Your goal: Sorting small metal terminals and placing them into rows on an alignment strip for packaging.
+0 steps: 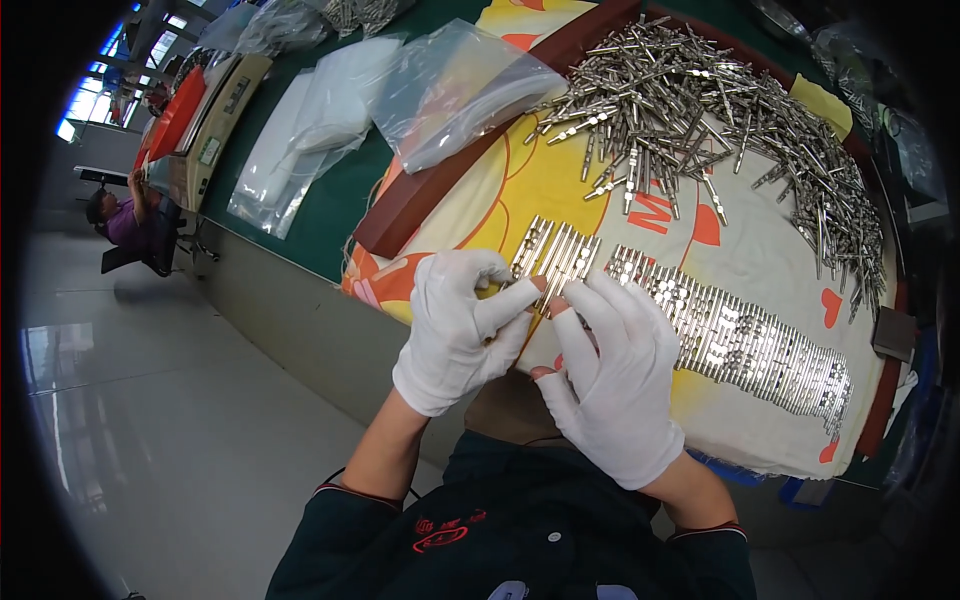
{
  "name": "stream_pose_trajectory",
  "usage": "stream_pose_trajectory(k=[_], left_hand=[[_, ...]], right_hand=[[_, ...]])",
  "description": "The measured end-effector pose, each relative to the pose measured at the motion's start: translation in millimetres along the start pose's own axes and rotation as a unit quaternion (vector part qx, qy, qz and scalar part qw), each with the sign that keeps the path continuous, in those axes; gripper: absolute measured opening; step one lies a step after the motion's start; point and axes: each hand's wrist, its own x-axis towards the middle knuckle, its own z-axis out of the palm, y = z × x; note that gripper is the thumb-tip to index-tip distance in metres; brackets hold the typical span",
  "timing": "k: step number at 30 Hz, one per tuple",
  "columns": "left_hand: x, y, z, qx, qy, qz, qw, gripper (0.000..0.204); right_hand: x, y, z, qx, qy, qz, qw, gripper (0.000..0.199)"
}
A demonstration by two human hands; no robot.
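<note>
Both hands wear white gloves with some fingertips bare. Fingers bent, my left hand is closed at the left end of a short row of slim silver metal pins. One of its bare fingertips touches the pins' near ends. Beside it, my right hand has its fingers stretched out and apart, the index tip at the near edge of the same row and the thumb lower down. Farther right, a longer row of matching pins lies side by side. The gloves hide part of the short row.
A large loose heap of metal pins covers the back right. The patterned cloth beneath is bordered by a dark red wooden rail. Clear plastic bags lie back left, near a beige scale. Another person sits far left.
</note>
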Motion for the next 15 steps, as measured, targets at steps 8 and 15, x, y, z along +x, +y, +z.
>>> stream_pose_trajectory(k=[8, 15], left_hand=[[-3.2, 0.2, 4.0, 0.011, 0.017, -0.01, 1.0, 0.033], [-1.7, 1.1, 3.4, 0.02, 0.021, -0.007, 1.0, 0.03]], right_hand=[[0.8, 4.6, -0.1, -0.038, -0.031, -0.005, 0.999, 0.058], [0.3, 4.7, -1.3, -0.038, -0.039, -0.006, 0.999, 0.058]])
